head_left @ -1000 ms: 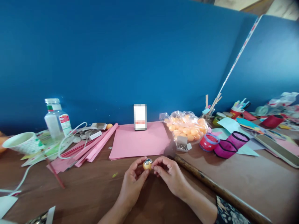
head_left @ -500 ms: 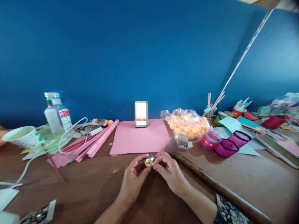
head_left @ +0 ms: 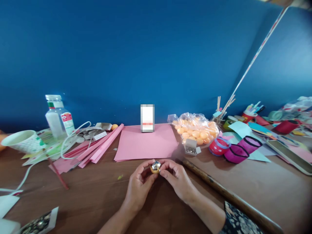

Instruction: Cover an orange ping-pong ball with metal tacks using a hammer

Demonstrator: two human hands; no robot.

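Note:
A small ball (head_left: 155, 167), silvery and shiny on top and orange-yellow below, is held just above the brown table. My left hand (head_left: 140, 183) is closed on the ball's left side, with the thumb below and the fingers behind. My right hand (head_left: 179, 180) makes a pinch against the right side of the ball. A tiny pale bit shows at its fingertips, too small to name. Beyond my hands lie pink paper sheets (head_left: 146, 143). A small open box (head_left: 191, 148) of little metal pieces and a clear bag of orange balls (head_left: 196, 131) stand at the back right.
A wooden stick (head_left: 219, 187) lies slantwise beside my right forearm. Pink paper strips (head_left: 102, 146), a clear bottle (head_left: 57, 118), a paper cup (head_left: 23, 141) and a white cable (head_left: 62, 149) crowd the left. Purple cuffs (head_left: 236, 154) and a red cup (head_left: 219, 146) stand right.
The view has shifted very slightly. Both hands keep the same hold around the ball, with hardly any visible movement.

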